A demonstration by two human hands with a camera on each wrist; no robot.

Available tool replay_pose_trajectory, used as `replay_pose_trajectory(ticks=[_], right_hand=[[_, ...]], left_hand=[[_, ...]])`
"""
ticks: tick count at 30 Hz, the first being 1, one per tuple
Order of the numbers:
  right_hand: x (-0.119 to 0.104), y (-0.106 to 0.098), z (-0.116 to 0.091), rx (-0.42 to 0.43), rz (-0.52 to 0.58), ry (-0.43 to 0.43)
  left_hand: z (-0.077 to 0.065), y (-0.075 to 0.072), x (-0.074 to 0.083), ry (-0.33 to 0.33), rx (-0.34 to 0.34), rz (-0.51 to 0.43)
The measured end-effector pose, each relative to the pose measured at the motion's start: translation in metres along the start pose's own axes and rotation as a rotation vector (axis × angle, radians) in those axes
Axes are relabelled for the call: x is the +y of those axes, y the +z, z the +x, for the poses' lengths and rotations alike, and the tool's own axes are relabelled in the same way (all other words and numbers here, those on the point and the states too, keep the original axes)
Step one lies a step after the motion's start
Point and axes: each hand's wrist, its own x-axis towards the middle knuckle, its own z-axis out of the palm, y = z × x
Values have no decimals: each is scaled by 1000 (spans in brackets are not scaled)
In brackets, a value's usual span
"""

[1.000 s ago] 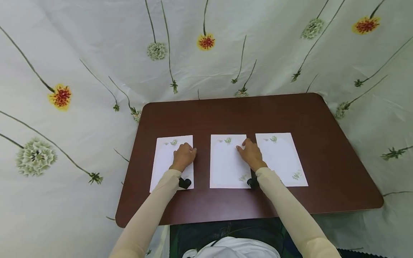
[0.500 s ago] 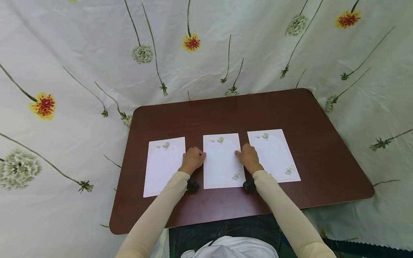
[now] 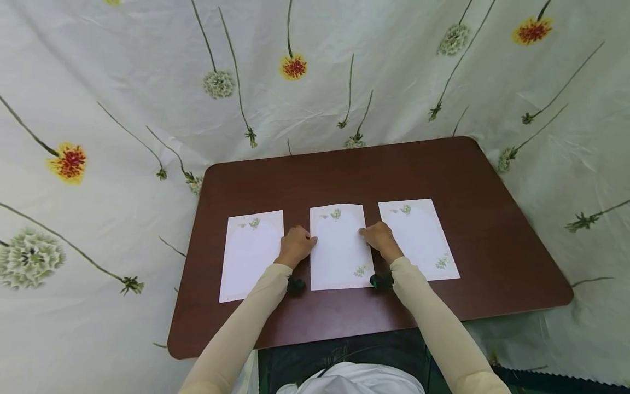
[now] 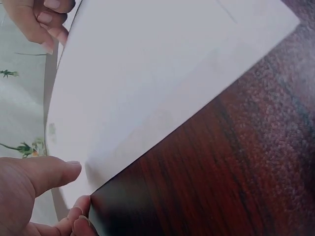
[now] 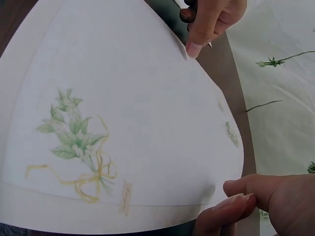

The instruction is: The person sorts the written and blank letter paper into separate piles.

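A white sheet of paper (image 3: 339, 254) with pale green leaf prints lies upright before me, between two similar sheets. My left hand (image 3: 296, 246) pinches its left edge, thumb (image 4: 61, 172) on top and fingertips at the edge. At the right edge, my right hand (image 3: 383, 241) pinches the paper between thumb and fingers. The sheet bows upward at its far end. In the right wrist view a leafy sprig (image 5: 74, 128) with a yellow ribbon is printed near one corner, and the left hand (image 5: 214, 22) grips the opposite edge.
A left paper sheet (image 3: 251, 254) and a right paper sheet (image 3: 418, 235) lie on the brown table (image 3: 334, 175), either side of the middle one. A white flower-print cloth (image 3: 123, 219) hangs behind and beside the table. Black wrist devices (image 3: 296, 287) sit under my wrists.
My left hand has moved right, from the left sheet to the middle sheet's left edge. My right hand has taken its right edge. The middle sheet now bows. The head view has shifted.
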Motion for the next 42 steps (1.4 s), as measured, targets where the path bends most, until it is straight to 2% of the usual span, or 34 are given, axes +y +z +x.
replay_pose_trajectory(ticks=[6, 16, 23, 28, 33, 35, 42], right_hand=[[5, 2, 5, -68, 118, 45], [8, -4, 3, -119, 219, 29], [11, -12, 2, -197, 263, -15], [12, -9, 4, -173, 153, -129], [10, -2, 5, -60, -79, -288], [8, -1, 3, -21, -139, -336], [3, -10, 3, 21, -122, -395]], left_hand=[[-3, 2, -1, -5, -4, -7], [-4, 0, 1, -19, -8, -19], [-5, 1, 0, -25, -6, -38], [-5, 2, -1, -28, -2, -46], [-3, 3, 0, -28, 6, -47], [-2, 3, 1, -21, 6, -46], [-2, 4, 0, -14, 14, -63]])
